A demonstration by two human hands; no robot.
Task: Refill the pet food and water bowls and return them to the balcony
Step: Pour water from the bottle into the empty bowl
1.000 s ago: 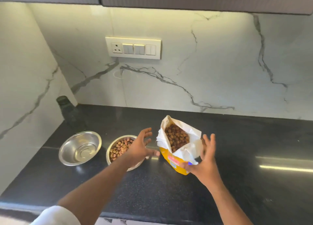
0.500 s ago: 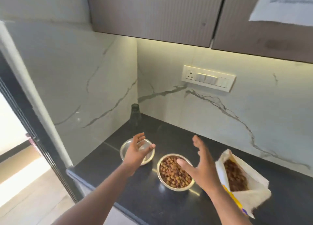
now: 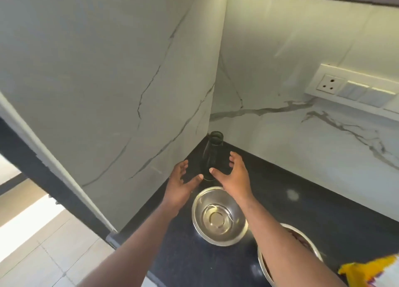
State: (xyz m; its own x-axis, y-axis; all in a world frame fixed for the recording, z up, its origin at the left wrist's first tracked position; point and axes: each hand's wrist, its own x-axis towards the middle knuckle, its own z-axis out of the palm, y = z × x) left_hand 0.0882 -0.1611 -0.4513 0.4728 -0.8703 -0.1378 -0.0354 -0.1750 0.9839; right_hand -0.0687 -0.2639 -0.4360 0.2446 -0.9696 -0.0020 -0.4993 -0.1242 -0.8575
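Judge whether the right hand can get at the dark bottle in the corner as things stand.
Probably yes: the right hand is open beside the bottle, nothing between them; the left hand flanks the other side.

Count taken on the counter (image 3: 302,204). Bowls: two, one steel bowl (image 3: 219,216) at 6 o'clock holding a little water, a second bowl (image 3: 311,246) at 5 o'clock (partly hidden by a forearm). Bottles: one, dark bottle (image 3: 210,157) at centre. Bags: one, yellow bag (image 3: 364,270) at 5 o'clock. Hands: two, left hand (image 3: 180,184) and right hand (image 3: 234,176). Switch plates: one, plate (image 3: 354,88) at 2 o'clock.
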